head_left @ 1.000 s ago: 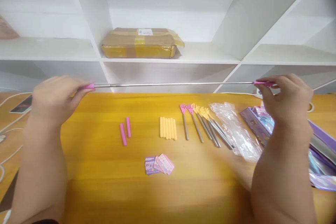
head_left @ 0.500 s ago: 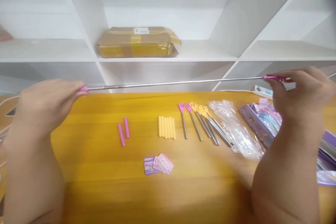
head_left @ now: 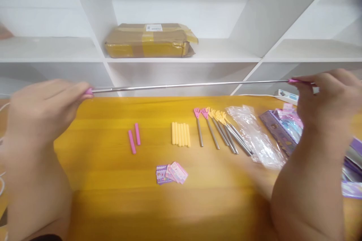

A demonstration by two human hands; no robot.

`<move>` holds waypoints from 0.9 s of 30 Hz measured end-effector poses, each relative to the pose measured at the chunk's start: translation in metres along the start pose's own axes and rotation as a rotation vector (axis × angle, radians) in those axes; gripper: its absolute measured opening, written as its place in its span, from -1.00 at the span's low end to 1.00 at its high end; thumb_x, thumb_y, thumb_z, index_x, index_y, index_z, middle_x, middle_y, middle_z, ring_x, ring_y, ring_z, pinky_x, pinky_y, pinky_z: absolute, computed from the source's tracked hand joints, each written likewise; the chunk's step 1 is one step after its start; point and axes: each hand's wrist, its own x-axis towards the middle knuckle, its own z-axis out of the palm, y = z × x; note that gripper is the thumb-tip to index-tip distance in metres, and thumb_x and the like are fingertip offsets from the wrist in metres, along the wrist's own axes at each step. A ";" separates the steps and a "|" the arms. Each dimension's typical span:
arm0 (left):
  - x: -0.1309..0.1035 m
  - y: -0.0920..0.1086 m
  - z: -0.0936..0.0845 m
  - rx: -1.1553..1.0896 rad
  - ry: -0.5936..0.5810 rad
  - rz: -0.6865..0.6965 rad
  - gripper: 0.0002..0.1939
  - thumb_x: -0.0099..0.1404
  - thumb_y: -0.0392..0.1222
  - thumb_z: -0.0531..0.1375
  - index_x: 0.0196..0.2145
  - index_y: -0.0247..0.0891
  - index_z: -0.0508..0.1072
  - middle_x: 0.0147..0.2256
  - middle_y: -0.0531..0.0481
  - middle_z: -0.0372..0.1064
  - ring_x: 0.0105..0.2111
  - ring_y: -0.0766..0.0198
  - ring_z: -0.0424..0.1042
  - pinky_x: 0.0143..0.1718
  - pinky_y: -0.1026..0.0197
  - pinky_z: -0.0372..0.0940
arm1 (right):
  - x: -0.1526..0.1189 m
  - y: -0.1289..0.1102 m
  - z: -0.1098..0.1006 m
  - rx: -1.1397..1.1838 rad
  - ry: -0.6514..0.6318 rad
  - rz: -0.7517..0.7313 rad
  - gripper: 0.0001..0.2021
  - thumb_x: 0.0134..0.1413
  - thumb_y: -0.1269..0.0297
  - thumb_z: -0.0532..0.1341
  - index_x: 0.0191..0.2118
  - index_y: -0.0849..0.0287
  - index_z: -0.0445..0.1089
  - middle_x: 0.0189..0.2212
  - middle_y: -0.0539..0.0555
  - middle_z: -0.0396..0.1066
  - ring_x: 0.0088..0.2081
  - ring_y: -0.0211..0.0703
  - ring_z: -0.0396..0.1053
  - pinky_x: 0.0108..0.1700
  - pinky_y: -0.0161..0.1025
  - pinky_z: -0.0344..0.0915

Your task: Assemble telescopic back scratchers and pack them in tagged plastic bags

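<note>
A telescopic back scratcher (head_left: 181,84) is stretched out level above the table's far edge. My left hand (head_left: 46,107) is closed round its pink handle at one end. At the other end my right hand (head_left: 329,94) pinches the pink head, which the fingers mostly hide. Below lie two loose pink handle tubes (head_left: 132,141) and a row of several yellow handle tubes (head_left: 181,134). Right of them are back scratchers without handles: two with pink heads (head_left: 197,113) and several with yellow heads (head_left: 220,116), their metal rods bare.
Small printed cards (head_left: 171,173) lie fanned on the wooden table (head_left: 113,196). A clear plastic bag (head_left: 256,135) and a purple box (head_left: 278,130) with wrapped items are at the right. Behind stands a white shelf (head_left: 181,60) with a taped cardboard box (head_left: 149,41). White cables run at the left.
My hands have moved slightly farther apart, and the back scratcher between them is a little longer. The view has shifted slightly; things on the table lie as before.
</note>
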 end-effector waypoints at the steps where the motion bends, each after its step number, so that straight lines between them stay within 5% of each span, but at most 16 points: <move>1: 0.002 0.006 0.000 0.073 -0.016 0.022 -0.76 0.53 -0.04 0.17 -0.04 -0.04 0.63 -0.23 0.01 0.63 -0.22 0.14 0.51 -0.31 0.10 0.21 | 0.000 -0.005 0.002 0.010 0.004 -0.029 -0.76 0.23 0.09 0.37 -0.38 0.13 0.58 -0.46 0.12 0.42 -0.34 -0.06 0.30 -0.27 -0.14 0.14; 3: 0.004 0.027 0.007 0.106 -0.069 0.061 -0.68 0.58 -0.07 0.07 0.03 -0.11 0.60 -0.15 0.00 0.63 -0.13 0.14 0.57 -0.26 0.10 0.31 | -0.006 -0.032 0.004 0.078 0.029 -0.116 -0.68 0.34 0.03 0.30 -0.37 0.13 0.59 -0.48 0.13 0.40 -0.36 -0.06 0.27 -0.27 -0.12 0.14; 6: 0.000 0.083 0.031 -0.057 -0.096 0.160 -0.67 0.59 -0.11 0.05 0.04 -0.14 0.60 -0.03 0.03 0.64 -0.04 0.17 0.59 -0.21 0.11 0.43 | -0.034 -0.118 0.000 0.282 0.010 -0.346 -0.62 0.52 0.11 0.13 -0.29 0.10 0.60 -0.45 0.13 0.42 -0.34 -0.08 0.29 -0.25 -0.14 0.17; 9: -0.009 0.143 0.061 -0.163 -0.206 0.076 -0.61 0.61 -0.24 -0.04 -0.03 -0.17 0.62 -0.29 -0.07 0.64 -0.31 0.18 0.59 -0.40 0.13 0.33 | -0.079 -0.210 0.000 0.459 -0.145 -0.594 -0.63 0.57 0.33 0.01 -0.13 0.07 0.58 -0.31 0.12 0.51 -0.22 -0.09 0.37 -0.18 -0.15 0.19; 12: -0.017 0.172 0.085 -0.263 -0.378 0.035 -0.60 0.63 -0.17 -0.05 -0.06 -0.18 0.60 -0.33 -0.10 0.59 -0.32 0.14 0.57 -0.45 0.15 0.25 | -0.111 -0.249 0.015 0.471 -0.271 -0.597 -0.72 0.54 0.35 0.08 -0.14 0.10 0.55 -0.33 0.10 0.48 -0.27 -0.08 0.32 -0.22 -0.14 0.12; 18: -0.020 0.168 0.112 -0.289 -0.671 -0.007 -0.62 0.64 -0.08 -0.05 -0.03 -0.16 0.56 -0.19 -0.12 0.59 -0.22 0.07 0.60 -0.36 0.17 0.23 | -0.091 -0.211 0.037 0.591 -0.828 -0.524 -0.76 0.52 0.13 0.15 -0.13 0.10 0.51 -0.15 0.12 0.56 -0.18 -0.09 0.43 -0.15 -0.19 0.22; 23: -0.010 0.164 0.106 -0.325 -0.869 -0.120 -0.56 0.63 -0.05 -0.14 -0.03 -0.20 0.52 -0.16 -0.14 0.59 -0.48 0.19 0.55 -0.46 0.18 0.18 | -0.051 -0.159 0.029 0.403 -1.064 -0.203 -0.72 0.43 0.03 0.22 -0.18 0.10 0.55 -0.15 0.09 0.61 -0.20 -0.10 0.48 -0.15 -0.22 0.27; 27: -0.006 0.158 0.100 -0.379 -0.923 -0.212 -0.47 0.62 0.07 -0.21 -0.06 -0.20 0.48 -0.24 -0.11 0.59 -0.76 0.35 0.29 -0.57 0.17 0.09 | -0.032 -0.107 0.017 0.114 -1.188 0.064 -0.78 0.33 0.09 0.33 -0.14 0.12 0.63 -0.17 0.14 0.65 -0.24 -0.12 0.53 -0.19 -0.23 0.29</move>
